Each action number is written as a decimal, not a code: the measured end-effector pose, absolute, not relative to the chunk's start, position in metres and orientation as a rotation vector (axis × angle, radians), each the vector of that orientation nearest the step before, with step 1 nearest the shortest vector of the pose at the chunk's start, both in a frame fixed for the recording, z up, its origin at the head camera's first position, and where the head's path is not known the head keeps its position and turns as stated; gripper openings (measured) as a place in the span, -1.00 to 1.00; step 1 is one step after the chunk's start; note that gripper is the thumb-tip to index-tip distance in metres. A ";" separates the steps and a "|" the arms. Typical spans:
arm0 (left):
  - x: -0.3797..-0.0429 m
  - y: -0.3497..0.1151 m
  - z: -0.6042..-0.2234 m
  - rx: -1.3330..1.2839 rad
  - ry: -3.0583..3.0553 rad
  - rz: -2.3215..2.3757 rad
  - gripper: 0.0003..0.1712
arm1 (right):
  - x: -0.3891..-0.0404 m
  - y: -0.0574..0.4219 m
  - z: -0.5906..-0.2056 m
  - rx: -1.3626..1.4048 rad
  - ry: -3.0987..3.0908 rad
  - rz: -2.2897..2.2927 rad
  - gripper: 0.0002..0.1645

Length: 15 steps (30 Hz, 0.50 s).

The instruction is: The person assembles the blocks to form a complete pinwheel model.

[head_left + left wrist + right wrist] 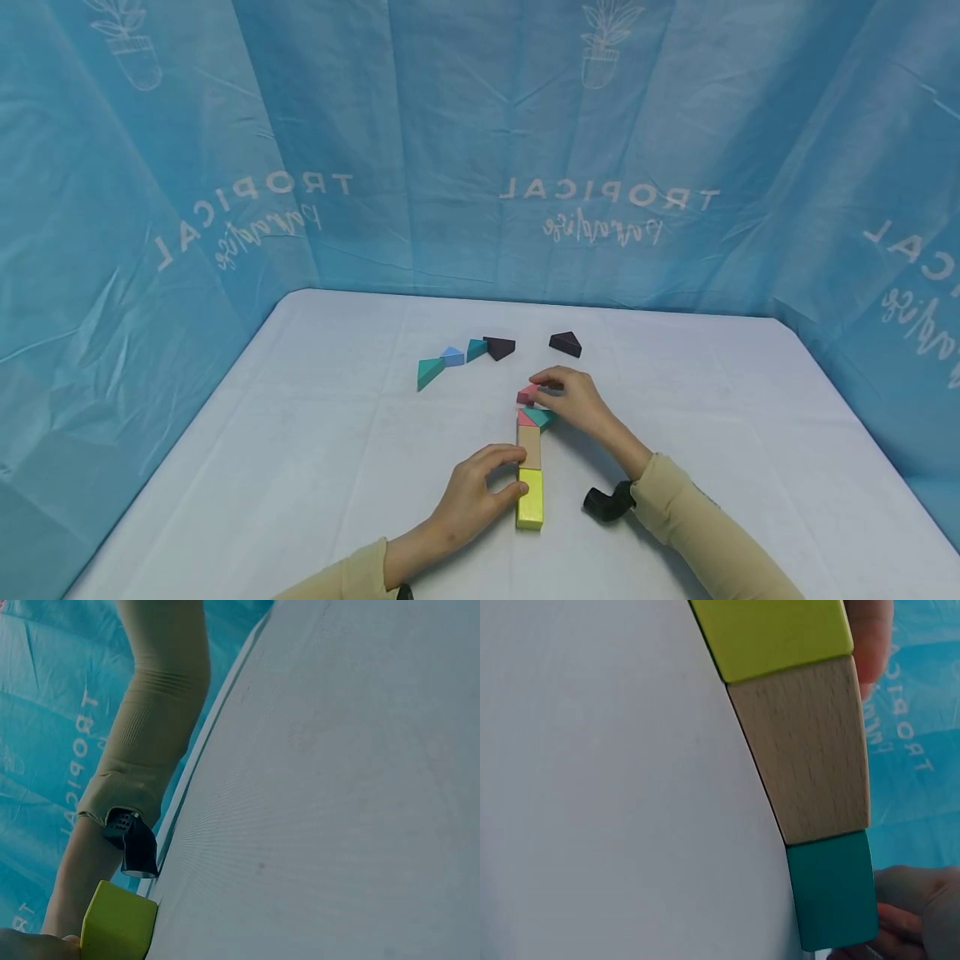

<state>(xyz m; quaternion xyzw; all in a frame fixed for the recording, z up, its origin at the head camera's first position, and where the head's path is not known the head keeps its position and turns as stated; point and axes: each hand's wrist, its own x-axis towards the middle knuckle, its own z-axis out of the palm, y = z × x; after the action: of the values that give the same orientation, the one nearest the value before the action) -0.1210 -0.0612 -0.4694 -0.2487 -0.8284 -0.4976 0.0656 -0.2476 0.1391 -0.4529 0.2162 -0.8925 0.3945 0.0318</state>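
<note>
A row of blocks runs away from me on the white table: a yellow block (530,500), a plain wooden block (529,447), then a pink triangle block (524,418) beside a teal triangle block (542,417). My right hand (577,404) pinches another pink block (525,395) between thumb and fingers, just beyond the teal one. Left of the row, my left hand (472,496) rests its thumb on the yellow block and its fingertips on the wooden block's edge. The right wrist view shows the yellow, wooden and teal blocks (832,892) meeting end to end.
Several loose blocks lie farther back: a green triangle (430,372), a blue triangle (452,357), a small teal triangle (476,348) and two black blocks, one left (500,347) and one right (566,343). A black wrist camera (607,503) juts from the right sleeve. Blue curtains surround the table.
</note>
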 end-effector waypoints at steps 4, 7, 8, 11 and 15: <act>-0.121 -0.061 -0.470 -0.752 -2.487 -1.508 -0.57 | -0.248 0.141 -0.453 0.683 -2.766 1.236 -0.65; -0.121 -0.061 -0.470 -0.753 -2.486 -1.512 -0.57 | -0.249 0.143 -0.453 0.664 -2.789 1.287 -0.62; -0.121 -0.061 -0.470 -0.751 -2.488 -1.512 -0.56 | -0.249 0.143 -0.453 0.655 -2.797 1.306 -0.62; -0.121 -0.061 -0.469 -0.747 -2.497 -1.513 -0.57 | -0.249 0.144 -0.453 0.643 -2.815 1.367 -0.63; -0.120 -0.061 -0.469 -0.741 -2.506 -1.510 -0.57 | -0.248 0.145 -0.454 0.641 -2.826 1.413 -0.64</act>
<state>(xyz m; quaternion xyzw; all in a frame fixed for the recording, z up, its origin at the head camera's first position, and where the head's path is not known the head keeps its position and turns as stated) -0.1204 -0.0610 -0.4686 -0.2450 -0.8287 -0.4994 0.0616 -0.2483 0.1449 -0.4541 0.1987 -0.8759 0.4378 -0.0412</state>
